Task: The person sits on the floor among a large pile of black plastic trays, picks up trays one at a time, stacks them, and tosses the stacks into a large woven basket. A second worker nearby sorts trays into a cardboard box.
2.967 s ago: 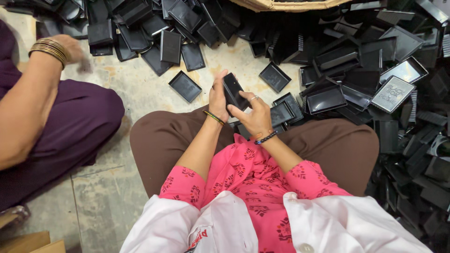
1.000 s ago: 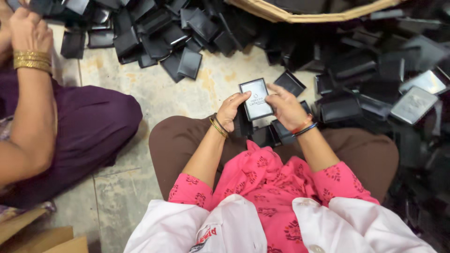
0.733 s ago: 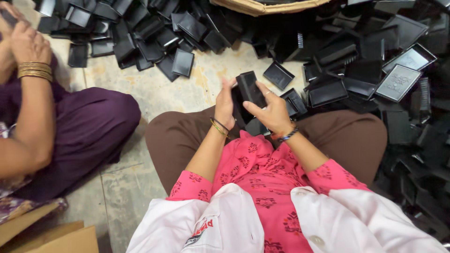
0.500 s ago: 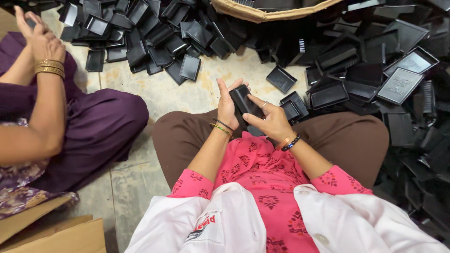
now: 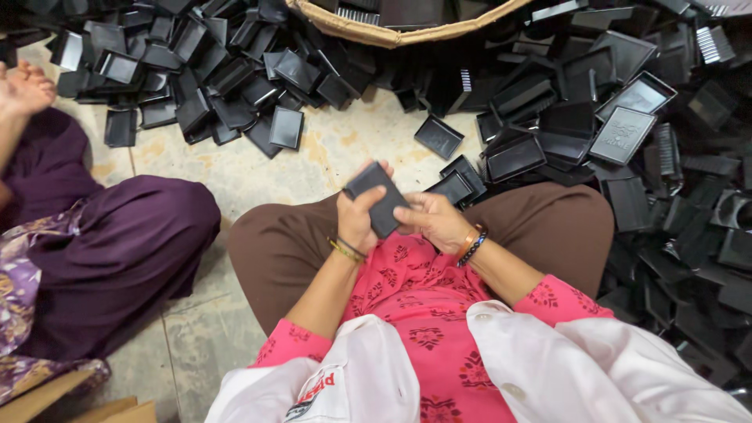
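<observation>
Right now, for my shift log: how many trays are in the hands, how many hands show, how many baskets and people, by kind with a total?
Tray held in hands: 1
Hands on it, left hand and right hand: 2
Co-worker's hand: 1
Basket: 1
People, counting the wearer: 2
Total: 7
The loose trays on the floor are too heaped to count.

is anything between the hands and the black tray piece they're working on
Nothing visible does: the left hand and right hand both already grip the black tray piece, held above the lap, apart from the floor pile.
</observation>
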Demonstrator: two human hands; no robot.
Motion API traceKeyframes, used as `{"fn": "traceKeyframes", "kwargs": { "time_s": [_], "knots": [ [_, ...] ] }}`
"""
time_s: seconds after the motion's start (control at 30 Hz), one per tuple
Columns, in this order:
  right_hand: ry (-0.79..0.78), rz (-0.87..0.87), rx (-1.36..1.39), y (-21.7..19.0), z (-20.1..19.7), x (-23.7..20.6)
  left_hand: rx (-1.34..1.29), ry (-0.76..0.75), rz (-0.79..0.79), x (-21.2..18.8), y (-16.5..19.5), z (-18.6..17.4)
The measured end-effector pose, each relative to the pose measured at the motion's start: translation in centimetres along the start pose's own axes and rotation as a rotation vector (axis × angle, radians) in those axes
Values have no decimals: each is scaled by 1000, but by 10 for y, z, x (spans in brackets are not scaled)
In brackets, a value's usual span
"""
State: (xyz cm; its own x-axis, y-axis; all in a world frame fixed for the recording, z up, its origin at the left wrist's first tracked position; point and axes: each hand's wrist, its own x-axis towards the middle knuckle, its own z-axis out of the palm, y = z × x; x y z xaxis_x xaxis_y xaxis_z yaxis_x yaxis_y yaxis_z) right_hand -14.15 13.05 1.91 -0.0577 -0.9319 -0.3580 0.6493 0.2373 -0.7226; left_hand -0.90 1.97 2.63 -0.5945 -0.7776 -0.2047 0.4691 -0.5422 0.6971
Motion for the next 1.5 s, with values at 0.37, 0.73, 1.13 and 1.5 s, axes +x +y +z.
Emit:
{"fn": "traceKeyframes", "kwargs": {
  "time_s": [0.37, 0.73, 1.13, 1.5],
  "knots": [
    [220, -372, -281, -152, -45, 131, -196, 75, 66, 91, 61, -48],
    [79, -285, -1226, -20, -60, 88, 237, 296, -296, 48, -34, -76],
    [-309, -157, -2036, 32, -59, 107, -128, 603, 162, 92, 33, -120],
    [1126, -716, -1487, -143, -198, -65, -95, 395, -179, 87, 11, -106]
  ]
}}
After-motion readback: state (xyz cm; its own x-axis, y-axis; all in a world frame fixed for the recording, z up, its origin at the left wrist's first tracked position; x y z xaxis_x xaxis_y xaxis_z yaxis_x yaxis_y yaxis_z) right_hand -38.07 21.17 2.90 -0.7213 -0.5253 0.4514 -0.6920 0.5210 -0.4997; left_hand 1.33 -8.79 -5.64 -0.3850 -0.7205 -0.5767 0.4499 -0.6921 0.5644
